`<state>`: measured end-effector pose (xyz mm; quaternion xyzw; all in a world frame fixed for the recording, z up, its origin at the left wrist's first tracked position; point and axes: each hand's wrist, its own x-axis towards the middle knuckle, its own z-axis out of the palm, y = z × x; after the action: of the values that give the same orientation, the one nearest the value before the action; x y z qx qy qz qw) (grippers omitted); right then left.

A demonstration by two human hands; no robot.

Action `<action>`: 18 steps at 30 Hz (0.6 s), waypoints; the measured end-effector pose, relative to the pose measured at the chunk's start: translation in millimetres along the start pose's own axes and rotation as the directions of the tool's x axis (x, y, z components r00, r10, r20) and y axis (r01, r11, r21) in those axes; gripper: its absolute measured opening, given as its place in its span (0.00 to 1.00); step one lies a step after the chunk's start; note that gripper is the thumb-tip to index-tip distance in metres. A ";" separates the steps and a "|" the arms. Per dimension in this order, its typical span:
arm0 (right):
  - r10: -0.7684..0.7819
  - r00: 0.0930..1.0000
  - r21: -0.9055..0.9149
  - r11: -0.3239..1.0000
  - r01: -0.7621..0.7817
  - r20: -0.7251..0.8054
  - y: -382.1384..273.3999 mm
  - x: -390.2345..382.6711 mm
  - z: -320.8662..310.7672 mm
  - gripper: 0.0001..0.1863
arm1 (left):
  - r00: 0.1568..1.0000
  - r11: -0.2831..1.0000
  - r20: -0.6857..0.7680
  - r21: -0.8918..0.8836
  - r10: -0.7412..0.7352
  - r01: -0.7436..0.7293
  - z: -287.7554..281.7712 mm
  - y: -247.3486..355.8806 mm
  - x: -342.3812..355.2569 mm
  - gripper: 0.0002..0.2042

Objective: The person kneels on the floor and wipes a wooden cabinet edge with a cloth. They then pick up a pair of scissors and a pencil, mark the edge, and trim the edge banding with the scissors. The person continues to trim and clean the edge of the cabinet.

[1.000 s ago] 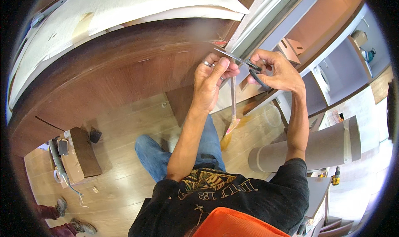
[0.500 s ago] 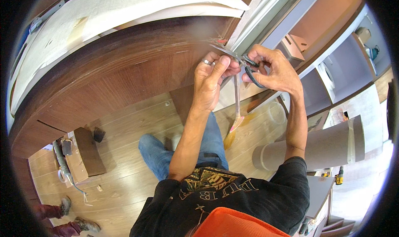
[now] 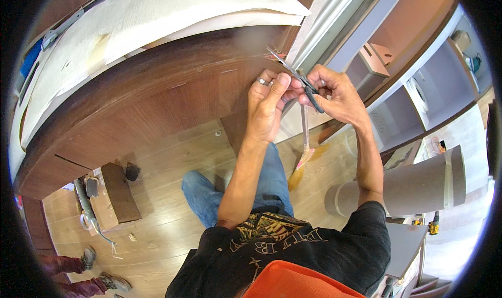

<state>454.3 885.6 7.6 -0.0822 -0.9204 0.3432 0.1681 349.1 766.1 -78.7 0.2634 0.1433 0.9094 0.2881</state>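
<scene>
My right hand [image 3: 337,93] grips a pair of scissors [image 3: 311,95] by their black handles. Their silver blades point up and away to the left, and the handles lie close together. My left hand [image 3: 266,107], with a ring on one finger, pinches with thumb and fingertips right beside the blades. From between the hands hangs a long, thin, pale strip [image 3: 306,128] with a pinkish lower end. Its upper end is hidden by my fingers, so whether the blades touch it I cannot tell.
A curved brown wooden counter [image 3: 157,96] with white sheeting [image 3: 172,10] on top stands before me. A cardboard box [image 3: 117,193] rests on the floor at left, near another person's legs [image 3: 68,264]. At right are a grey roll [image 3: 413,185], open shelving [image 3: 439,99] and a yellow drill [image 3: 433,224].
The scissor handles have come together and the scissors have turned, with the blades pointing more steeply away. My right hand has lowered slightly, and my left hand keeps its pinch.
</scene>
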 end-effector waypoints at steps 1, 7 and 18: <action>-0.003 1.000 -0.005 1.000 0.003 -0.007 4.3 1.6 0.1 0.16 | 1.000 1.000 0.000 0.001 0.004 -0.004 0.2 -0.1 0.2 0.08; -0.131 0.986 0.297 0.942 0.156 -0.101 22.2 -5.2 1.1 0.16 | 1.000 0.999 -0.007 0.042 0.012 -0.011 -5.7 -5.0 0.6 0.08; -0.034 0.841 0.650 0.618 0.442 -0.540 51.3 10.0 57.5 0.12 | 0.968 0.979 -0.217 0.183 0.124 -0.085 16.4 -19.4 -18.2 0.19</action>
<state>425.8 892.1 -64.4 0.0408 -0.6238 0.6353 0.4534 379.7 772.3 -80.4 0.1890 0.2395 0.9316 0.1975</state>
